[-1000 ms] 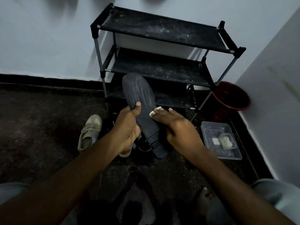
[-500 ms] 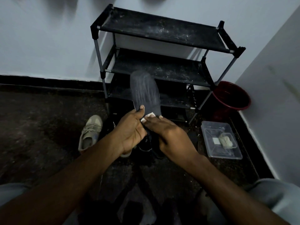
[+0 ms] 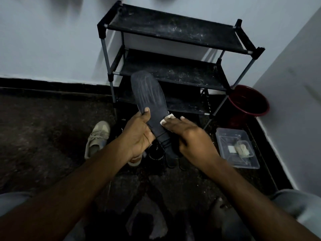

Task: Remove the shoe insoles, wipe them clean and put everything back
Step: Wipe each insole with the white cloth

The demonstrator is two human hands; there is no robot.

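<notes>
Insole (image 3: 149, 101): dark, out of its shoe, held in the air in front of the lower shelves of the shoe rack (image 3: 173, 32), toe end up toward the rack and heel end down toward me. Faint pale streaks run lengthwise over the forefoot, so I judge this face only partly wiped. My left hand (image 3: 139, 134) grips the insole at its left edge near mid-length, thumb on the top face and fingers curled behind. My right hand (image 3: 189, 134) lies with fingers nearly straight, pressing a small white wipe (image 3: 166, 119) against the right edge; where that thumb sits I cannot tell. Step in hand, as I read it: wiping the top face. Notes for doing it well: the insole looks thin and flexible, so support it from behind with the left fingers right under the spot being rubbed, or it will bow away from the pressure. Work in long strokes from heel to toe along the streaks, then shift the left grip to reach the patch under the thumb. The wipe is small, so refold to a fresh side when it greys. On the floor before the rack, left of its front, lies a beige shoe (image 3: 98, 136); a dark shoe (image 3: 156, 152) sits directly under the insole. To the rack's right front is a clear plastic box (image 3: 238, 148), and a red bucket (image 3: 248, 101) stands just beside the rack's right leg.
</notes>
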